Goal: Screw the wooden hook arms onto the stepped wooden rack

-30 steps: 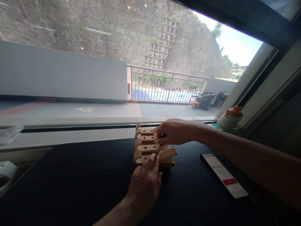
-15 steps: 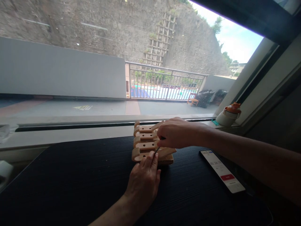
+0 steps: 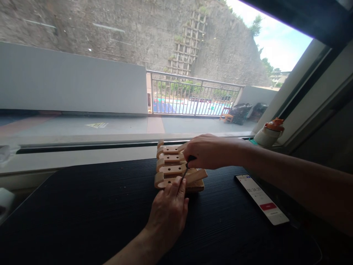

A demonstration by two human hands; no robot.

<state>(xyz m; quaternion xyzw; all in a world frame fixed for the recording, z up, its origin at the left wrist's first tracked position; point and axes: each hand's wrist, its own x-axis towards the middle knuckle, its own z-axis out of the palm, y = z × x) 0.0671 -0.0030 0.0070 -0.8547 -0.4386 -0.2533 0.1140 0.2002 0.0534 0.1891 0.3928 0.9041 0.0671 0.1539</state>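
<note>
A light wooden rack of several hook-shaped slats [image 3: 171, 170] lies on the black table [image 3: 82, 213] near the window. My right hand [image 3: 205, 151] is closed on a thin dark screwdriver [image 3: 185, 173] whose tip points down at the nearest slat. My left hand [image 3: 168, 213] rests against the rack's near edge, fingers pressed on the wood beside the tool tip.
A phone [image 3: 261, 198] with a lit timer screen lies on the table to the right. A small white jar with an orange lid [image 3: 268, 134] stands on the window sill. A white object [image 3: 4, 198] sits at the left edge.
Both hands stay on the rack; my right hand with the screwdriver has shifted only slightly. The view has tilted a little.
</note>
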